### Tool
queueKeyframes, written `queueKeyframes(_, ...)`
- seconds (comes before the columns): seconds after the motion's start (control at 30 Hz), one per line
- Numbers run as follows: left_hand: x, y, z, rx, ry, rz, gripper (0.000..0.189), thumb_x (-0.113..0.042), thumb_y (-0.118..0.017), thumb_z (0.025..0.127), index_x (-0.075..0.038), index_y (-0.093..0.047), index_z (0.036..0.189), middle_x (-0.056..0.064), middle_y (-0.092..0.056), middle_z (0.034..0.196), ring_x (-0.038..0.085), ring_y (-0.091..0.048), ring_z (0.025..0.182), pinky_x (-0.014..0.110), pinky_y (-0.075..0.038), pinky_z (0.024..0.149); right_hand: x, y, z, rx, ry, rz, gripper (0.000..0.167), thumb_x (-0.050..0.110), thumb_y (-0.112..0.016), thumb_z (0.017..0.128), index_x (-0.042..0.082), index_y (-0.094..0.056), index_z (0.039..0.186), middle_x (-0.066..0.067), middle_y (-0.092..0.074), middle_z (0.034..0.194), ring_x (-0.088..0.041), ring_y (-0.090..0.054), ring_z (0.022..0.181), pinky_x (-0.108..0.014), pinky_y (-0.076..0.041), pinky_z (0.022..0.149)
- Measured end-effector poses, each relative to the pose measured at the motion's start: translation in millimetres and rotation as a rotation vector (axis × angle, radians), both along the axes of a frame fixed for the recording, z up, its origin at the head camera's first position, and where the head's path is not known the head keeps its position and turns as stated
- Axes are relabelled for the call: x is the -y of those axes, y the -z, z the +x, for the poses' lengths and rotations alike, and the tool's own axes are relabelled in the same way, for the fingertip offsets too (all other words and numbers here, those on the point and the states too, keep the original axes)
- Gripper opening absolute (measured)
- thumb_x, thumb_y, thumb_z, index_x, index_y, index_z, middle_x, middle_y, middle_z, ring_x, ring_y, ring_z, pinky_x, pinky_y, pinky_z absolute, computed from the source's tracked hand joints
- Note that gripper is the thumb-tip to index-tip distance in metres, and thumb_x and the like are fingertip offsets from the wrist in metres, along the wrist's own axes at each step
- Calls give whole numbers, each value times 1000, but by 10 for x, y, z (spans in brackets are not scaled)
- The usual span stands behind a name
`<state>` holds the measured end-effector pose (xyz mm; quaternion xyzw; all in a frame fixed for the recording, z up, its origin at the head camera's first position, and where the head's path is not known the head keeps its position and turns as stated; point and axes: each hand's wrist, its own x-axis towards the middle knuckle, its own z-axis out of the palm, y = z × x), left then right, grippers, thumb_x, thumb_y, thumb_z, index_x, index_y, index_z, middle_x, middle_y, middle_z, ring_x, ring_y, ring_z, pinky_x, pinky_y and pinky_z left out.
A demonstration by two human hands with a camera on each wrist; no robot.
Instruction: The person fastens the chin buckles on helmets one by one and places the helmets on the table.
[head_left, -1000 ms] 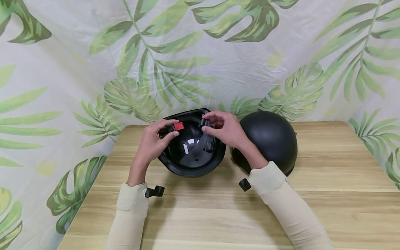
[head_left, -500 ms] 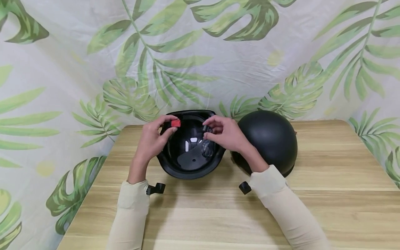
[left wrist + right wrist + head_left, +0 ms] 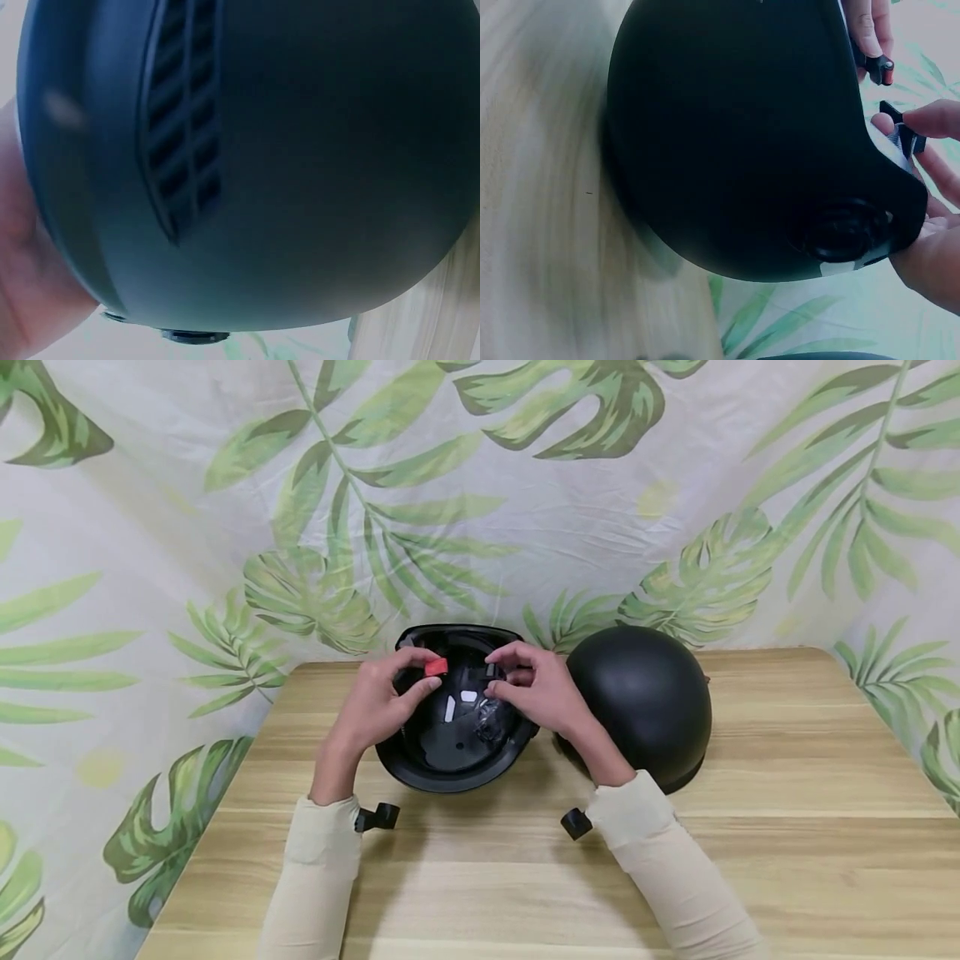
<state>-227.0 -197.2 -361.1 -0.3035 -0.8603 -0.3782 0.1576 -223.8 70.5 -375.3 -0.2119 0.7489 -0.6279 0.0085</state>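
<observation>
A black helmet [image 3: 450, 781] sits on its crown with its hollow inside facing up. Over its left side my left hand [image 3: 375, 702] pinches a red-and-black buckle half [image 3: 436, 667] between thumb and fingers. Opposite it, my right hand [image 3: 551, 689] pinches a black buckle half [image 3: 491, 671] on a strap. A gap separates the two halves, also visible in the right wrist view between the red-tipped buckle half [image 3: 887, 73] and the black one [image 3: 910, 140]. The helmet's outer shell [image 3: 322, 172], with a slotted vent, fills the left wrist view and hides most of the left hand.
A second black helmet [image 3: 641, 702], dome up, stands just right of the first, beside my right forearm. Both are on a wooden table [image 3: 487, 885]. A leaf-patterned cloth [image 3: 420, 485] hangs right behind the table's far edge.
The red buckle half first shifted slightly left and up, then right again toward the black half. The upturned helmet has tilted a little. Both hands keep their pinch; the second helmet stays put.
</observation>
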Motion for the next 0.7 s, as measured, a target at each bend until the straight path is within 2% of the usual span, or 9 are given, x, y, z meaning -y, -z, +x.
queueKeyframes(0.17,-34,12,8,5,41,-48,23,-10,-81,95,-9,-75,117,4,-79,106,19,-73,101,40,-56,92,-14,59,5,-55,4,21,29,6,-80,94,7,-73,123,-10,-72,121,-24,-71,94,-33,-57,82)
queueKeyframes(0.47,-76,9,29,3,79,-47,24,-4,-81,93,-7,-75,117,4,-78,106,19,-73,102,42,-57,93,13,80,-6,-127,-41,6,28,7,-80,95,7,-74,123,-9,-73,123,-24,-72,98,-31,-59,81)
queueKeyframes(0.7,-73,13,40,3,79,-40,25,-3,-81,93,-7,-75,117,5,-78,107,19,-73,102,39,-56,93,57,37,2,-190,-15,107,30,10,-81,95,10,-76,124,-9,-75,116,-20,-74,91,-32,-60,78)
